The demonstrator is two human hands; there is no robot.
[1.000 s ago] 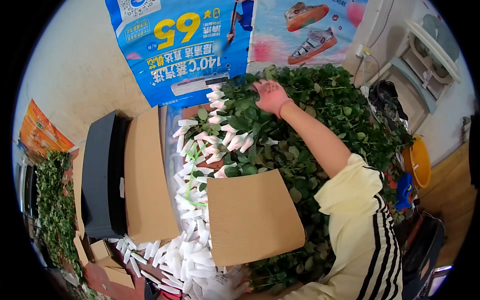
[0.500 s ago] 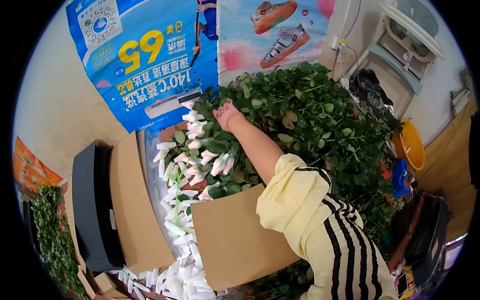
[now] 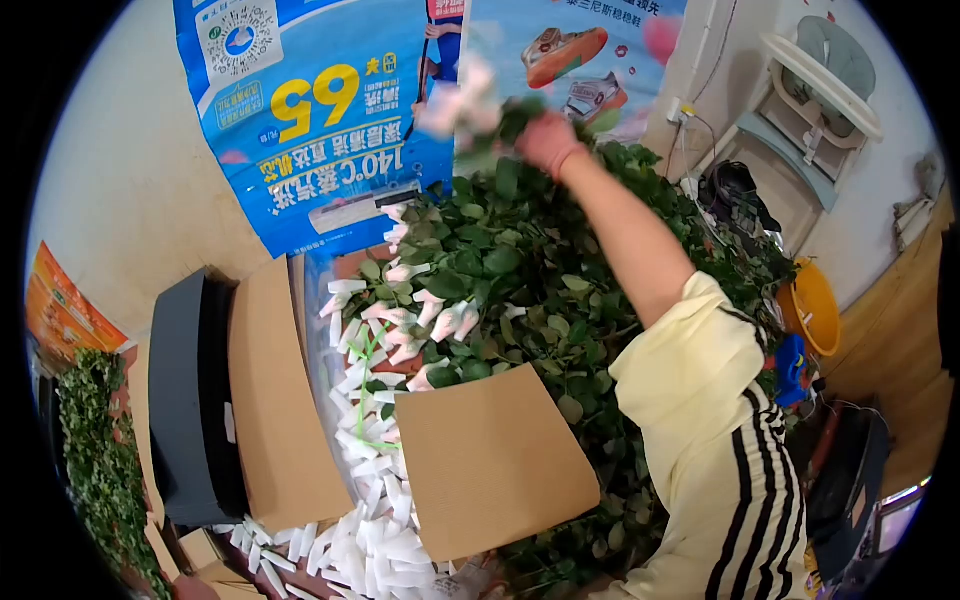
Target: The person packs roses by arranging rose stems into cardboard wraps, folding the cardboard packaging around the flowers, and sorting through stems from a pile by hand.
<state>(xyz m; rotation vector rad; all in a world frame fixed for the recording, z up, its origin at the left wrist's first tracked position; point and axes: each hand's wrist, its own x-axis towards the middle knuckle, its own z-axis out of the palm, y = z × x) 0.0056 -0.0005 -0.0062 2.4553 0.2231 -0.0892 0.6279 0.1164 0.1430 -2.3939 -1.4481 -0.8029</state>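
My right hand (image 3: 548, 143), in a pink glove, is closed round the stems of a bunch of pale pink roses (image 3: 465, 105), lifted above the leafy pile and blurred by motion. Below it lie green rose stems (image 3: 560, 270), with white-sleeved rose heads (image 3: 455, 320) at their left side. A square of brown cardboard (image 3: 495, 462) rests on the stems. At the bottom edge my left hand (image 3: 468, 580) shows only in small part beside the white foam sleeves (image 3: 385, 540); its fingers are hidden.
Black boxes (image 3: 190, 400) and a tall cardboard sheet (image 3: 275, 400) stand at the left. More greenery (image 3: 105, 460) lies at the far left. Posters (image 3: 320, 120) hang behind. A yellow basin (image 3: 812, 308) and a high chair (image 3: 820, 110) are on the right.
My right hand has closed on a bunch of roses and raised it from the top of the pile. The camera view has shifted, and my left hand has sunk mostly below the frame.
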